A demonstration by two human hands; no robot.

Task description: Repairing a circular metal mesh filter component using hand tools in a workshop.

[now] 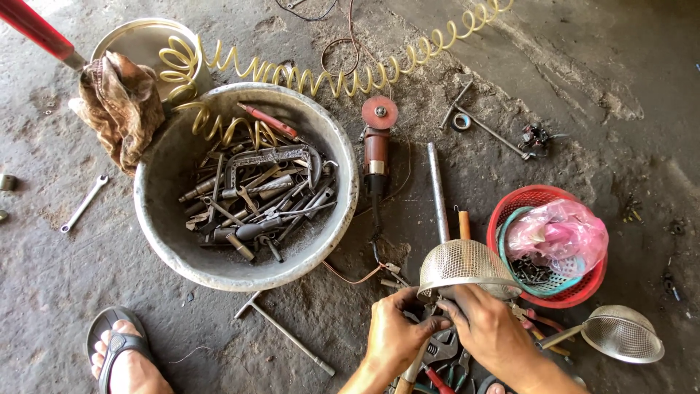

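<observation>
From the head view, looking down at the concrete floor (583, 66), both hands meet at the lower middle of the frame under a dome-shaped wire mesh strainer (467, 266). The left hand (397, 332) has its fingers curled together against the strainer's near rim from the lower left, and the right hand (492, 332) closes on the same rim from the lower right; what else the fingertips pinch there I cannot tell. The strainer lies just above both hands in the picture, mesh dome up, about equally near to each. A long steel rod (437, 190) runs up the frame from behind it. A second strainer (620, 334) lies at lower right, handle pointing left toward the right hand, so that hand is the nearer. A big grey basin (157, 219) of tools sits left of centre, a red basket (510, 211) at right.
</observation>
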